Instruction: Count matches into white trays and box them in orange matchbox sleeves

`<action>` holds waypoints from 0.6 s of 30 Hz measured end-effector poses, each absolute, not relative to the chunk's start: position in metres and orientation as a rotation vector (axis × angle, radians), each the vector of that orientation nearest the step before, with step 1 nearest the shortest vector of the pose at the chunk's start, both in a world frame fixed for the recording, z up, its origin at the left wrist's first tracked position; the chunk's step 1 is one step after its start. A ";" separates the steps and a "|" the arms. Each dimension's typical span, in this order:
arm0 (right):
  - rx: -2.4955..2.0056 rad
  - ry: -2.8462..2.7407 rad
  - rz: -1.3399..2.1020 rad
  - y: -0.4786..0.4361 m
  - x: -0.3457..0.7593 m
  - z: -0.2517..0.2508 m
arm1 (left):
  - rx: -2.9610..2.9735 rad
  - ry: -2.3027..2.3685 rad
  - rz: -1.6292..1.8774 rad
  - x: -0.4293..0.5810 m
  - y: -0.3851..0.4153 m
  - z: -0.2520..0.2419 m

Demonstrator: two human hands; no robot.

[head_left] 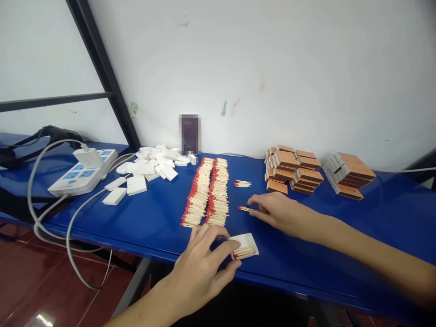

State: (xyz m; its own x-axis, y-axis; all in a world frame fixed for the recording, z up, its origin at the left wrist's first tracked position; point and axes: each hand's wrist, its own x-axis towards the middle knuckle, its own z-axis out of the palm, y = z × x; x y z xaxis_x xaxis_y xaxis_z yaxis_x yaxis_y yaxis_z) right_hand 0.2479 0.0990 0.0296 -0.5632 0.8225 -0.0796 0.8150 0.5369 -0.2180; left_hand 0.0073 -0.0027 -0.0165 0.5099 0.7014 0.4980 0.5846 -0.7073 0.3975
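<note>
Currently, in the head view, the left hand (pixel 201 263), fingers curled, pinches a white rectangular card tray (pixel 245 240) of red-headed wooden matches (pixel 248 253) at five o'clock; at its twelve, the right hand (pixel 279 212), fingertips slightly parted, touches loose matches (pixel 244 209), whether gripped I cannot tell

A lane of counter (pixel 163 215), narrowing toward the wall (pixel 272 104), runs between the white trays (pixel 146 169) and the left match row (pixel 197 193). Only a slit separates that from the right match row (pixel 218 193). Beyond it, another lane (a small match bundle (pixel 243 184) lies across) leads back, flanked by stacked matchboxes (pixel 286 160) and the right hand (pixel 272 211).
</note>
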 end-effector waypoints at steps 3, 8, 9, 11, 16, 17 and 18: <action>-1.456 -2.724 0.427 0.105 0.244 0.029 | 2.556 1.120 0.971 0.007 -0.003 -0.017; -1.383 -2.766 0.563 0.109 0.244 0.030 | 2.518 1.116 0.983 0.007 -0.002 -0.017; -1.388 -2.765 0.559 0.109 0.245 0.030 | 2.509 1.115 0.990 0.007 -0.002 -0.017; -1.391 -2.769 0.543 0.111 0.245 0.031 | 2.488 1.112 0.995 0.007 -0.002 -0.017; -1.290 -2.862 0.744 0.114 0.242 0.040 | 2.462 1.099 0.992 0.007 -0.003 -0.017; -1.264 -2.870 0.773 0.115 0.242 0.042 | 2.462 1.096 0.991 0.007 -0.003 -0.017; -1.245 -2.866 0.785 0.115 0.241 0.043 | 2.463 1.094 0.987 0.007 -0.003 -0.017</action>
State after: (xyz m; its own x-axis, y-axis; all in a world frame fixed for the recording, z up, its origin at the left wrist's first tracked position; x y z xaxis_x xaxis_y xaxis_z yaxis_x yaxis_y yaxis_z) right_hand 0.2412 0.1150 0.0434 -0.6986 0.6669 -0.2594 0.7060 0.5833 -0.4017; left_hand 0.0072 -0.0033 -0.0170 0.4824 0.7345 0.4774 0.5502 -0.6781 0.4873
